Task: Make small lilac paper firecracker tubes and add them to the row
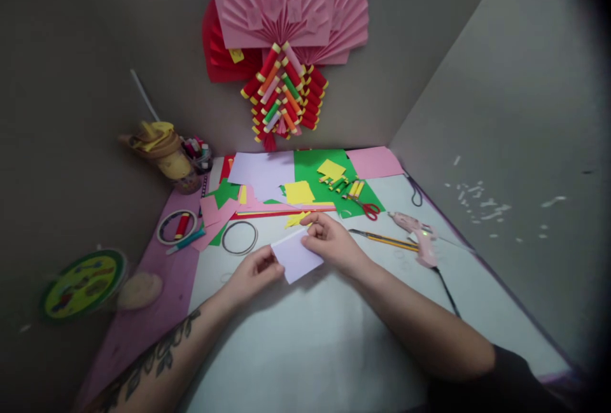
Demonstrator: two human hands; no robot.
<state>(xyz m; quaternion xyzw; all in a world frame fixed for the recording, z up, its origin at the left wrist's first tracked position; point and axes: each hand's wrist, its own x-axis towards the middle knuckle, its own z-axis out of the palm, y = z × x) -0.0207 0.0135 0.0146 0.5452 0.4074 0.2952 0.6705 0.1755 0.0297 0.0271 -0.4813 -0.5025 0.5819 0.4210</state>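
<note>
A small lavender sheet of paper (296,261) is held above the white table surface, tilted, its far edge looking rolled or folded over. My left hand (258,271) pinches its left corner between thumb and fingers. On the right side my right hand (330,242) grips the same sheet, thumb on top and fingers curled at the far edge. Just beyond the hands lie thin yellow paper pieces (296,219) and a stack of coloured strips (315,207). The undersides of the fingers are hidden.
To the right lie a pink glue gun (422,238) with its cable, a yellow utility knife (386,239) and red scissors (368,209). Green card (310,165) carries small paper rolls. A tape ring (177,227) and a drink cup (174,161) stand left. Paper firecrackers (279,95) hang behind.
</note>
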